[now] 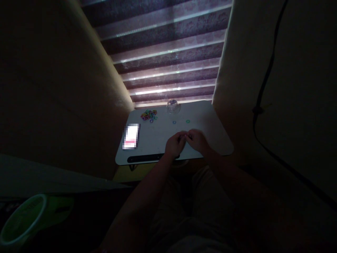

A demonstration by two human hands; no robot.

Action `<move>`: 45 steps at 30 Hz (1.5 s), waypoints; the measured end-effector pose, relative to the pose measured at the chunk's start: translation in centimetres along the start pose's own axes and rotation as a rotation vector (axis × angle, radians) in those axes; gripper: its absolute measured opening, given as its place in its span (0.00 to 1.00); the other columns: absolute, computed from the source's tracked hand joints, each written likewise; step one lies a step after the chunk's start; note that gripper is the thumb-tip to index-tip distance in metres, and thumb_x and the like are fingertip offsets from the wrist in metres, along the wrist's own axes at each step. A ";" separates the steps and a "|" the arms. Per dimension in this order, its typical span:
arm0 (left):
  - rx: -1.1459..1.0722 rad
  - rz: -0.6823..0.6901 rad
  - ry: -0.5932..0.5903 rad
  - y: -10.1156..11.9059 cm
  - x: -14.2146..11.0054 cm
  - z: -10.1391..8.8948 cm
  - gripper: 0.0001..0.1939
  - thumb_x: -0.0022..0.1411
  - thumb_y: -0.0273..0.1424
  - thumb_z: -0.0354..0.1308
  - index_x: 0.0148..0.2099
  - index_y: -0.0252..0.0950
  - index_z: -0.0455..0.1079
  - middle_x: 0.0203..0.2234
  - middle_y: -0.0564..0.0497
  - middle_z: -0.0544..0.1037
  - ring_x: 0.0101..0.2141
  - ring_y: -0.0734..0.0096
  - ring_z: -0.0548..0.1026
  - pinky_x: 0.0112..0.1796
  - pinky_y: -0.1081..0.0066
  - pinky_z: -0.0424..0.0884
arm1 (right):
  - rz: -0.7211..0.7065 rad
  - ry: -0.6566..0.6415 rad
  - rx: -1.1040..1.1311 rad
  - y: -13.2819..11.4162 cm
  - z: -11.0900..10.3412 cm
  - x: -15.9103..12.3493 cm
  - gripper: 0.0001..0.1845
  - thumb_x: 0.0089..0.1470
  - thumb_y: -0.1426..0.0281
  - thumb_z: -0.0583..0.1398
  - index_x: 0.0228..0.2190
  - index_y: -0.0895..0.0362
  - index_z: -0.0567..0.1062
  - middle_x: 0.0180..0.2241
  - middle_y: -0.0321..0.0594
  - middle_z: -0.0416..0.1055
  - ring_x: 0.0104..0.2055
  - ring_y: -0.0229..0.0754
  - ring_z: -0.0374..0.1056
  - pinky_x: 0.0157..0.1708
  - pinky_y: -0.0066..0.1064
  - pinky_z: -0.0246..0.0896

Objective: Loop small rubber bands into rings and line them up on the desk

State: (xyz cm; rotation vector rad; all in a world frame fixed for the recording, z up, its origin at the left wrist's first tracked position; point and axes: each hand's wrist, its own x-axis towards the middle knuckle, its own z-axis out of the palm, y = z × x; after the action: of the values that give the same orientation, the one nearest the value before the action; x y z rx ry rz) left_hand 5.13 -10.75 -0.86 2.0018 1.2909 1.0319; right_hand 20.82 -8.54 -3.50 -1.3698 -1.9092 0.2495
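Nearer the person than the clear jar, the left hand and right hand meet at the fingertips, each grip pinching a small pinkish piece, too dim to identify. On the counter, a blue ring lies just in front of the jar, a green ring front-right of it, a colourful pile of loops to its left.

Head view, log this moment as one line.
left hand, right hand: fingertips meeting at small pinkish item, grip unclear | blue loop, green loop: on table, beyond hands
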 end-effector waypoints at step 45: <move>0.119 0.008 0.070 -0.8 0.0 0.5 0.09 0.62 0.36 0.55 0.36 0.36 0.71 0.27 0.52 0.75 0.27 0.73 0.71 0.32 0.73 0.66 | 0.076 0.079 0.188 0.1 -0.1 0.1 0.08 0.51 0.73 0.52 0.29 0.55 0.71 0.27 0.39 0.70 0.33 0.41 0.66 0.36 0.32 0.58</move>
State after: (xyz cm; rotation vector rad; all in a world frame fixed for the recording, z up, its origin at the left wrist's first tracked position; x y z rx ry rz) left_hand 5.12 -10.45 -1.75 2.0764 1.4130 1.0594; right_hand 20.93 -8.45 -3.45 -1.3075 -1.7249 0.3959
